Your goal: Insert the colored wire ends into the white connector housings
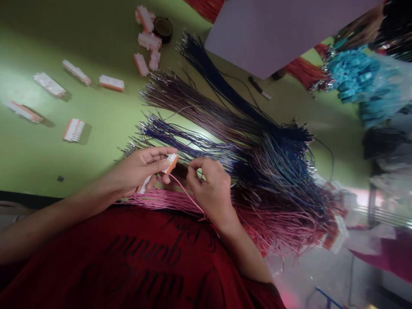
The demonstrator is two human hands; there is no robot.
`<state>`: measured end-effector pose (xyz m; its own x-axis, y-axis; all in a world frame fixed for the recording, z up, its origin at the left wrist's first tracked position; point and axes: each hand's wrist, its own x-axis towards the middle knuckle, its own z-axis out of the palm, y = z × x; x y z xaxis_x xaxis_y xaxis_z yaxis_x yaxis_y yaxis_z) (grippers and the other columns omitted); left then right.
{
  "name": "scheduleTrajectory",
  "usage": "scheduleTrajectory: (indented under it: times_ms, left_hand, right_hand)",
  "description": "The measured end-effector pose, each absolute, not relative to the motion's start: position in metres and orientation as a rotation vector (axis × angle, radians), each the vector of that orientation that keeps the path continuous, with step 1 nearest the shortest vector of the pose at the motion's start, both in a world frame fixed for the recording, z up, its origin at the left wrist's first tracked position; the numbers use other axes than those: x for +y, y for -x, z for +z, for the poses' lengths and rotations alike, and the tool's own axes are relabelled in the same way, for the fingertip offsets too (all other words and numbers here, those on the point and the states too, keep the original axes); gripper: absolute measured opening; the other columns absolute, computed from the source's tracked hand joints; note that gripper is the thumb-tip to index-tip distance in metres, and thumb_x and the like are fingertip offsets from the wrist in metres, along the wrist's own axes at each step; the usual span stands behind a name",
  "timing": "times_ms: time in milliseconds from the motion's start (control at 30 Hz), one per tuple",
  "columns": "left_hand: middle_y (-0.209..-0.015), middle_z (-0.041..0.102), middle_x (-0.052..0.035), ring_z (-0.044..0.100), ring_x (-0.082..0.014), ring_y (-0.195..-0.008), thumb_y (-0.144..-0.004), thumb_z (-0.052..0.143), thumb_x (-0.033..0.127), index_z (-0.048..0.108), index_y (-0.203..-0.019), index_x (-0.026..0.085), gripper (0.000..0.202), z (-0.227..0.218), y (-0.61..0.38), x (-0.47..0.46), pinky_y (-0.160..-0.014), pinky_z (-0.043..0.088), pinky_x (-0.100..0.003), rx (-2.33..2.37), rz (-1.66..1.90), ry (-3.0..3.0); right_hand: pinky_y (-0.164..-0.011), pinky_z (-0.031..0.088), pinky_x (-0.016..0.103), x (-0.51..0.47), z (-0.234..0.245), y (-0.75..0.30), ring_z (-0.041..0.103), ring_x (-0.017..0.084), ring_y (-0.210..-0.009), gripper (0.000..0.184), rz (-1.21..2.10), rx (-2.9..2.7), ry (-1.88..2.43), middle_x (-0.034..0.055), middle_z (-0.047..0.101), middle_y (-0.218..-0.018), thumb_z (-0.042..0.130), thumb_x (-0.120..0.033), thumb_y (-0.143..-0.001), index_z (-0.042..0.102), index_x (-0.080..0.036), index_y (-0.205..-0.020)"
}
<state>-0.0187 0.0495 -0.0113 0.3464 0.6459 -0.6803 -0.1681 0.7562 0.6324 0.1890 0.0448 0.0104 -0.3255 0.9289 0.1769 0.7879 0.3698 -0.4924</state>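
Observation:
My left hand [138, 169] grips a white and orange wire connector [170, 164] between thumb and fingers. A second white piece [144, 184] shows below, against the palm. From the held connector a pink wire [185, 189] runs down and to the right, passing beneath my right hand [209, 184]. That hand is closed in a pinch just right of the connector, apart from it; whatever the fingertips hold is too small to make out. Under both hands lie bundles of cut wires: pink [154, 198] nearest my body, purple-blue [193, 143] beyond.
Several loose connectors [111, 83] are scattered on the green table [106, 141] at left. Farther back sit a tape roll [163, 29], brown wires [206, 113], dark blue wires [219, 77] and a small knife [259, 88]. Another person's hand [363, 28] is near turquoise pieces [354, 73].

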Motion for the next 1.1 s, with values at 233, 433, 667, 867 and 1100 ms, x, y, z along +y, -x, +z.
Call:
scheduleTrajectory:
  times_ms: [233,433,667,867,1100]
  left_hand:
    - [-0.065,0.072,0.0004,0.05,-0.0091,-0.036,-0.091,0.082,0.037,0.07,-0.141,0.017,0.056,-0.015,0.02,0.048,-0.033,0.034,-0.018,1.091,0.535,-0.547]
    - [-0.063,0.072,-0.0002,0.05,-0.0089,-0.036,-0.088,0.084,0.036,0.071,-0.137,0.013,0.056,-0.014,0.02,0.049,-0.034,0.035,-0.017,1.093,0.533,-0.532]
    - [-0.061,0.071,0.0008,0.046,-0.0075,-0.036,-0.088,0.084,0.035,0.072,-0.136,0.013,0.054,-0.011,0.018,0.051,-0.035,0.033,-0.017,1.088,0.517,-0.531]
    - [-0.059,0.071,0.0011,0.043,-0.0072,-0.033,-0.091,0.079,0.03,0.071,-0.134,0.014,0.047,-0.01,0.017,0.051,-0.033,0.032,-0.017,1.098,0.526,-0.508]
    - [-0.06,0.072,-0.0006,0.048,-0.0086,-0.034,-0.089,0.08,0.032,0.071,-0.132,0.013,0.048,-0.008,0.018,0.051,-0.033,0.033,-0.017,1.108,0.501,-0.514]
  right_hand:
    - [-0.075,0.045,0.034,0.044,0.001,-0.187,0.068,0.019,-0.073,0.024,0.388,-2.271,1.404,0.002,0.075,-0.076,0.055,-0.01,-0.098,0.068,-0.024,-0.082]
    - [-0.075,0.046,0.034,0.047,-0.011,-0.186,0.069,0.02,-0.073,0.024,0.446,-2.28,1.343,0.0042,0.078,-0.078,0.055,-0.012,-0.099,0.069,-0.024,-0.083]
    - [-0.076,0.051,0.035,0.051,-0.013,-0.187,0.07,0.021,-0.074,0.024,0.481,-2.254,1.314,0.004,0.078,-0.078,0.056,-0.009,-0.097,0.07,-0.024,-0.085]
    - [-0.075,0.056,0.032,0.047,-0.012,-0.187,0.074,0.02,-0.077,0.021,0.524,-2.203,1.314,0.0049,0.079,-0.082,0.056,-0.012,-0.098,0.07,-0.024,-0.087]
    - [-0.074,0.055,0.031,0.046,-0.02,-0.187,0.072,0.019,-0.074,0.024,0.439,-2.243,1.246,0.0042,0.078,-0.08,0.054,-0.011,-0.1,0.068,-0.024,-0.086]
